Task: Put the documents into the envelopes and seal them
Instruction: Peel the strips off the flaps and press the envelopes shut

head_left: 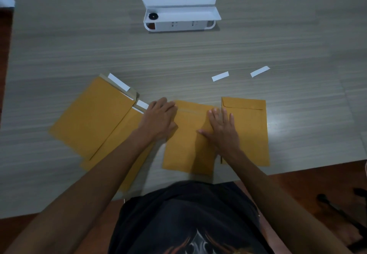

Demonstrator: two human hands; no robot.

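A flat, manila-brown paper envelope (188,140) lies near the front edge of a pale wood-grain desk (198,55), its flap folded down, as a person presses it with both hands. The left hand (160,118) rests on the envelope's far left corner, fingers laid over the flap edge and slightly bent; whether they curl round anything cannot be told. The right hand (222,128) lies flat and spread on the envelope's right side, fingers straight, thumb pointing left.

Just right of it, touching or slightly overlapped, sits a 2nd brown envelope (250,130) with its flap closed. To the left, 2 more brown envelopes (93,118) lie overlapped at a slant, their flaps open at the far end with white strips (118,81) on the flaps; white paper edges show in their mouths.

Farther off on the right, 2 loose white paper strips (220,76) lie apart on the desk, the other strip (259,71) further right. At the far side of the desk stands a long white open box (179,18), lid raised, with a small black round part at its left end.

The person wears a dark printed shirt (190,218); reddish-brown floor (309,182) shows below the desk's near edge.
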